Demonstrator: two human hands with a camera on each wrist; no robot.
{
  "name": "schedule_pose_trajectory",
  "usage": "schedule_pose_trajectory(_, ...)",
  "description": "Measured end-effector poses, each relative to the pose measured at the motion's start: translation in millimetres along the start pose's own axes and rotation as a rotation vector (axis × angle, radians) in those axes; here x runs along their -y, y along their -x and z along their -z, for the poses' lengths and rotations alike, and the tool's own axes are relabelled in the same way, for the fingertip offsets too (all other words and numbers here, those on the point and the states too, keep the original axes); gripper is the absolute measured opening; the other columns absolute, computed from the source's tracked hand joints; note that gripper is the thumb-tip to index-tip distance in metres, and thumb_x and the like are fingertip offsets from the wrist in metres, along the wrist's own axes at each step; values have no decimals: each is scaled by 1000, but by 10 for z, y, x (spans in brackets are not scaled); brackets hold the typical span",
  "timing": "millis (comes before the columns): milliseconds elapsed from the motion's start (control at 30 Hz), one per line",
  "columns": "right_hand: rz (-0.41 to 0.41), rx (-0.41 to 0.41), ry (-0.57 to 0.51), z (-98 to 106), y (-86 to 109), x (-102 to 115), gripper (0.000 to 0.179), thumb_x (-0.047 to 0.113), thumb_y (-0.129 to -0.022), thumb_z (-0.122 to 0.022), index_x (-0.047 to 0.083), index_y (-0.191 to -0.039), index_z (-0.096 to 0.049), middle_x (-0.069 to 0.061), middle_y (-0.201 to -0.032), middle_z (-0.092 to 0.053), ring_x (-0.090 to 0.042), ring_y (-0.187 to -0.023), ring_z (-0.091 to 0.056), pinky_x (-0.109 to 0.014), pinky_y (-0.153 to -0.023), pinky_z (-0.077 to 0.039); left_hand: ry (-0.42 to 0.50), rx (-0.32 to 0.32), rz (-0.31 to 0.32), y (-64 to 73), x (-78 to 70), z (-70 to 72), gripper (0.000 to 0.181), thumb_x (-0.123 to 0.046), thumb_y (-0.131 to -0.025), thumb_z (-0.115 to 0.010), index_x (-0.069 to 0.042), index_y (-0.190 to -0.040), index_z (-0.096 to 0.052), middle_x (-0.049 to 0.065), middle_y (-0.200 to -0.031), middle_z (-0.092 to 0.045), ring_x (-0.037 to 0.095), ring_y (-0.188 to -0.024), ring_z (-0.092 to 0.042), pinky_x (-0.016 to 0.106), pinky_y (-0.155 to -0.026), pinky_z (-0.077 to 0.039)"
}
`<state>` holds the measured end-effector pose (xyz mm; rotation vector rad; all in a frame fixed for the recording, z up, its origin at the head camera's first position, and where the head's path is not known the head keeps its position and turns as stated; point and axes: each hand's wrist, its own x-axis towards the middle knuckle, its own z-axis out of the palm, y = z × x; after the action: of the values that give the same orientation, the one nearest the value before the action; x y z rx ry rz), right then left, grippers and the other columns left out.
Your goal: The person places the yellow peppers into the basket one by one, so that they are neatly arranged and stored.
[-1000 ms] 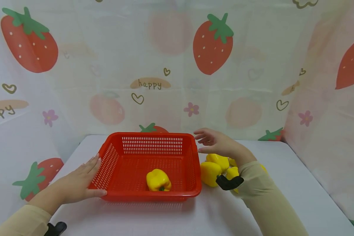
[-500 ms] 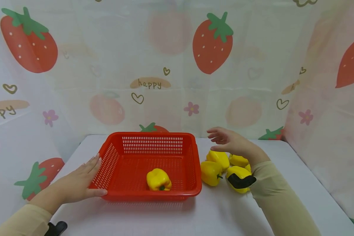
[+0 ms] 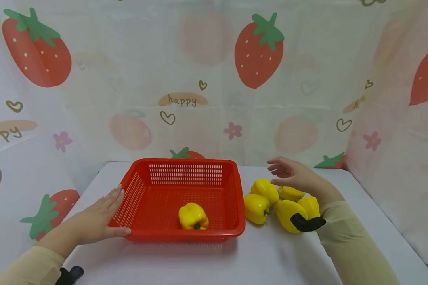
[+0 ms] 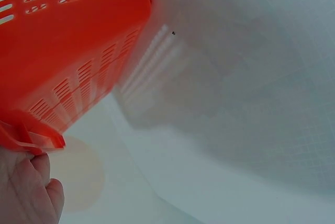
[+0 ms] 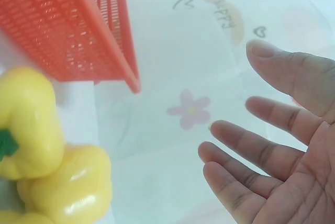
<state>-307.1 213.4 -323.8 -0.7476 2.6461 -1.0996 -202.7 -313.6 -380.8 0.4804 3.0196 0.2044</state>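
A red perforated plastic basket (image 3: 153,209) stands on the table, with one yellow bell pepper (image 3: 193,216) lying inside near its front wall. My left hand (image 3: 90,219) rests against the basket's left side, its fingers straight along the rim and the thumb at the front corner. In the left wrist view, the fingers (image 4: 44,182) touch the basket's rim. To the right of the basket lies a group of several yellow bell peppers (image 3: 256,208). Above the back of that group hovers my right hand (image 3: 294,174), fingers loosely spread and holding nothing, as the right wrist view also shows.
The white table (image 3: 185,265) extends in front of the basket and to the right of the peppers. Behind it hangs a pale curtain (image 3: 207,79) printed with strawberries, hearts and flowers, which also runs along both sides.
My right hand has moved right, away from the basket's right rim to above the loose peppers, uncovering more of them. The left hand and the basket have stayed in place.
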Motion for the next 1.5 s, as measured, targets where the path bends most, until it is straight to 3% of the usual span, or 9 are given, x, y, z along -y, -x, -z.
schedule_pose_trajectory(367, -10, -12, -5, 72, 181, -186, 57, 29, -84, -67, 13, -132, -41, -13, -128, -51, -30, -114, -50, -48, -95, -42, -3, -9, -11, 0, 17, -15, 112, -72, -69, -55, 2, -144, -17, 22, -149, -13, 40, -134, -16, 59, -103, -22)
schedule_pose_trajectory(667, -109, -35, 22, 117, 329, -374, 63, 42, -81, -65, 14, -132, -41, -17, -130, -49, -34, -116, -48, -50, -95, -41, -8, -10, -21, -1, 16, 8, 112, -71, -70, -55, 3, -144, -17, 22, -149, -13, 40, -134, -16, 58, -104, -21)
schedule_pose_trajectory(1033, -109, -82, -4, 146, 540, -549, 59, 34, -85, -63, 7, -132, -40, -23, -128, -48, -40, -116, -47, -50, -94, -42, -13, -10, -20, 2, 15, 10, 113, -74, -69, -53, 4, -143, -17, 22, -149, -13, 40, -134, -16, 58, -104, -22)
schedule_pose_trajectory(1500, -175, -122, -7, 168, 756, -842, 58, 32, -89, -59, 3, -134, -37, -25, -129, -47, -40, -116, -46, -56, -92, -41, -6, -15, -15, 3, 18, -3, 113, -72, -69, -55, 2, -144, -17, 22, -149, -14, 40, -134, -17, 58, -103, -23)
